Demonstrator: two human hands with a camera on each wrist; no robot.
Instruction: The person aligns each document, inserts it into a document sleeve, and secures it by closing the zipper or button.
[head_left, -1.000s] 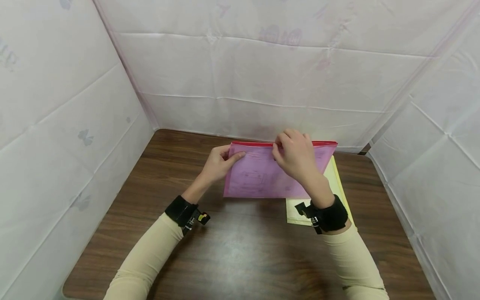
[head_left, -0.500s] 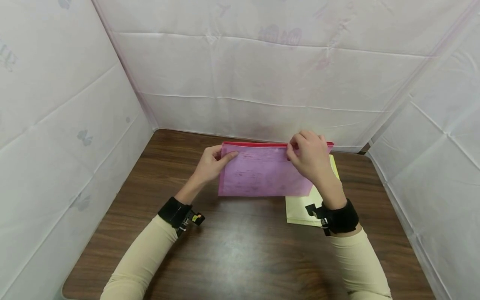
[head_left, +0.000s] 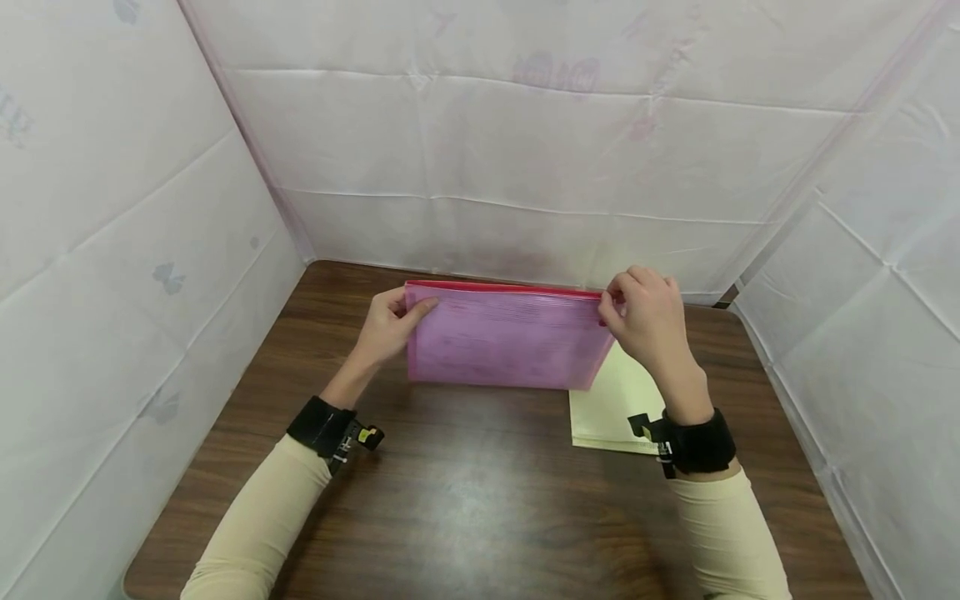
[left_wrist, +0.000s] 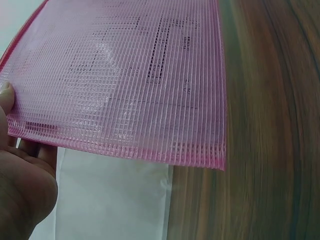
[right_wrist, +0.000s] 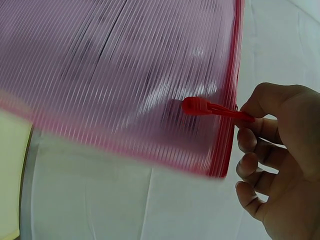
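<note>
Pink mesh zip pouch (head_left: pixel 504 346) is held up above the surface (head_left: pixel 465 500), long edge level, red zipper edge on top. A printed sheet shows through the mesh in the left wrist view.

Handling, my read: light, thin, floppy. Mesh plastic sags if held by one corner, and the skin is a bit slick. Best hold is the two top corners along the stiffer zipper band, which is where both hands are.

Left hand (head_left: pixel 386 325): grip closed on the pouch's top left corner, thumb on the near face, fingers behind.

Right hand (head_left: pixel 648 321): at the pouch's top right corner, pinching the red zipper pull (right_wrist: pixel 210 107). Right wrist view shows the pull tab between thumb and forefinger, right at the end of the zipper track. That view is motion-blurred, so I can't tell whether the zip is fully closed.

Below the pouch's right end, a pale yellow folder (head_left: pixel 611 408) lies flat on the surface, partly hidden behind the pouch. White sheeting (head_left: pixel 525 150) walls in the surface behind the pouch and on both sides.
</note>
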